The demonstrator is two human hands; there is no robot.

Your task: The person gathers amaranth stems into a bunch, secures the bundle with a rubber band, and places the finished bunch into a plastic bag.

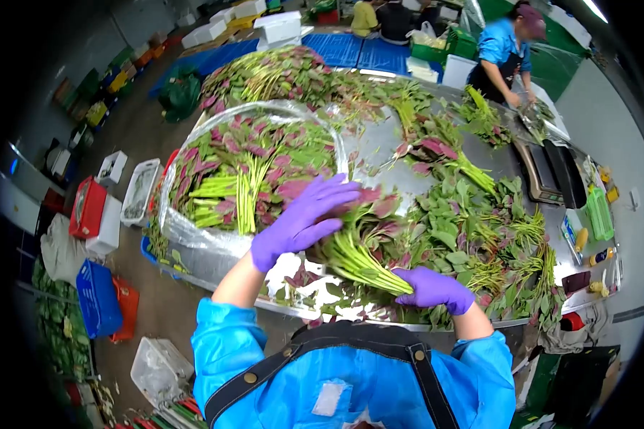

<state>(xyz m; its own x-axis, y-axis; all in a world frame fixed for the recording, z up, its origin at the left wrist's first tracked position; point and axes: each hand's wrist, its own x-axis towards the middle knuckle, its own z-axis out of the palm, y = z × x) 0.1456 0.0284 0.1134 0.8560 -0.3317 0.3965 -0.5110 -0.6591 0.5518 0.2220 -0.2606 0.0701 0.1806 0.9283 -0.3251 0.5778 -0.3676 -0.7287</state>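
A bunch of amaranth greens [361,261], with pale green stems and purple-green leaves, is held low over the near side of the metal table [401,179]. My right hand [434,289], in a purple glove, is closed around its stem ends. My left hand [304,218], gloved the same way, lies along the leafy end with fingers stretched out. Just beyond my left hand is a basket lined with clear plastic [340,139], filled with more bunches [247,182]. Loose amaranth [451,229] spreads over the table to the right of the held bunch.
A large heap of greens [272,75] lies at the table's far left. Across the table, a person in blue sleeves [504,50] handles a bag near a weighing scale [537,171]. Blue and red crates [96,297] and white foam boxes [111,168] stand on the floor to the left.
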